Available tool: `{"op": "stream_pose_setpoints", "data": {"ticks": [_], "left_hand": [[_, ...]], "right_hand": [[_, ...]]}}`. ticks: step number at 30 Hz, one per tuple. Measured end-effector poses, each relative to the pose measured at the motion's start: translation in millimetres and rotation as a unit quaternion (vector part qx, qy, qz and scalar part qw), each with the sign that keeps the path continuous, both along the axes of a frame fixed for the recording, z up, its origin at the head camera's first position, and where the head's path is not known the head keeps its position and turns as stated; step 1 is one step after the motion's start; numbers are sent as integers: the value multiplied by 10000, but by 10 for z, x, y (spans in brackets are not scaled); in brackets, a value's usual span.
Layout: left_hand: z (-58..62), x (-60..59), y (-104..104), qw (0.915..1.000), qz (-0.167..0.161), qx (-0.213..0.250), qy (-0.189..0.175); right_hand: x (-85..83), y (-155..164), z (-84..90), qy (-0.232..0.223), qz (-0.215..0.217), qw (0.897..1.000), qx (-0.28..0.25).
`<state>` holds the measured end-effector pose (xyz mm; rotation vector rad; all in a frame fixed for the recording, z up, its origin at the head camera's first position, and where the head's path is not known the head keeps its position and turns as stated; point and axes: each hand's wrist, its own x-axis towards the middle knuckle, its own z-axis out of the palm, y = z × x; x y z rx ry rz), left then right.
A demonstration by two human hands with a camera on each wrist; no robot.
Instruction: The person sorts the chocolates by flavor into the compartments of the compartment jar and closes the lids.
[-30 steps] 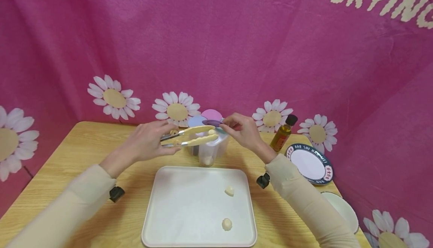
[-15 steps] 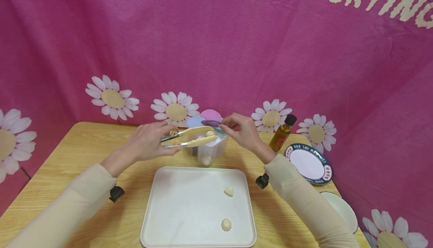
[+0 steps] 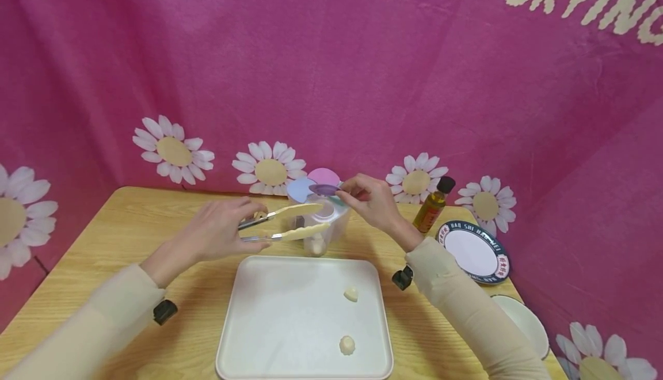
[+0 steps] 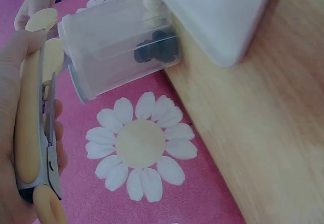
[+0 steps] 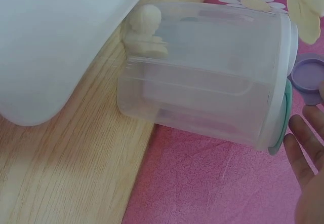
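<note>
- The left hand (image 3: pixel 214 233) grips a pair of yellow tongs (image 3: pixel 290 221) by the handle end, fingers curled round it; the two tips stand apart with nothing between them, just in front of a clear jar (image 3: pixel 323 224).
- The right hand (image 3: pixel 370 198) pinches the jar's purple lid flap (image 3: pixel 325 189) between thumb and fingers, holding it raised.
- The head view shows the jar standing on the wooden table (image 3: pixel 103 242), just behind a white tray (image 3: pixel 290 322).
- The left wrist view alone shows dark pieces (image 4: pixel 157 46) in one compartment (I cannot tell what they are).
- The right wrist view alone shows pale lumps (image 5: pixel 144 31) close up, at the bottom of the compartment nearest the tray.
- Two more pale pieces (image 3: pixel 351 293) lie well apart on the tray.
- To the right stand a small oil bottle (image 3: pixel 434 204) and a blue-rimmed plate (image 3: pixel 473 250).
</note>
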<state>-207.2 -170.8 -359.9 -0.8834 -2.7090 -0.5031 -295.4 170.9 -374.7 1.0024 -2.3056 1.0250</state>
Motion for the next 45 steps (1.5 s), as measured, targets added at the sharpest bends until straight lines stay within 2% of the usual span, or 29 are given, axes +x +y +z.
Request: {"op": "stream_pose_setpoints", "data": {"ticks": [7,10,13,19,22,31,39,45], "left_hand": [[-76,190,-23,9991,-167,-252,310],[-139,266,13,9982,-345,-346,349],[-213,338,67,9976,-549,-389,161],[-386,464,206,9926,-1011,-498,-446],[-474,516,274,9898,-1205,-585,-480],[-680,613,416,9811,-1763,-744,-289],[-776,687,502,9761,-1984,-871,-148],[-821,711,529,9742,-2007,-1024,-169]], "right_hand": [[-9,1,-7,-10,26,10000,-39],[-7,4,-7,-21,18,10000,-43],[-1,7,-7,-23,16,10000,-54],[2,10,-1,20,5,10000,-55],[5,12,-1,49,9,10000,-48],[8,10,-14,35,-43,10000,29],[-3,7,-9,-13,-39,10000,-7],[-4,8,-6,-33,-43,10000,7]]}}
